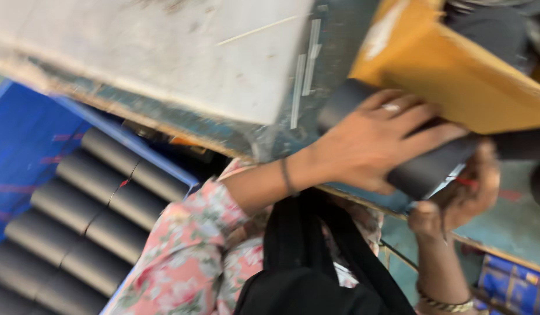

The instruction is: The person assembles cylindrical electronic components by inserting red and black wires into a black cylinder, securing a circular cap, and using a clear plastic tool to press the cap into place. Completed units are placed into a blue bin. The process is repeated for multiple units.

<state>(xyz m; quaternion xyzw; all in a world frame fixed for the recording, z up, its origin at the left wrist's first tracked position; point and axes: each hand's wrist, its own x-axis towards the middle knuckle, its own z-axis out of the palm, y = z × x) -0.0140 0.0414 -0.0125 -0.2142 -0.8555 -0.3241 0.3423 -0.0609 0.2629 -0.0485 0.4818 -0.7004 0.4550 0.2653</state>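
Note:
The picture is motion-blurred. My left hand, with a ring and a thin wrist band, lies over a black tube at the table's near edge, fingers wrapped across its top. My right hand, a bangle on its wrist, is just below and curls around the tube's near end from underneath. My left sleeve is pink and floral. A yellow cardboard piece leans right behind the tube.
A blue crate at the lower left holds several black tubes in rows. A grey board lies on the worn teal table. Black cloth hangs in front of me.

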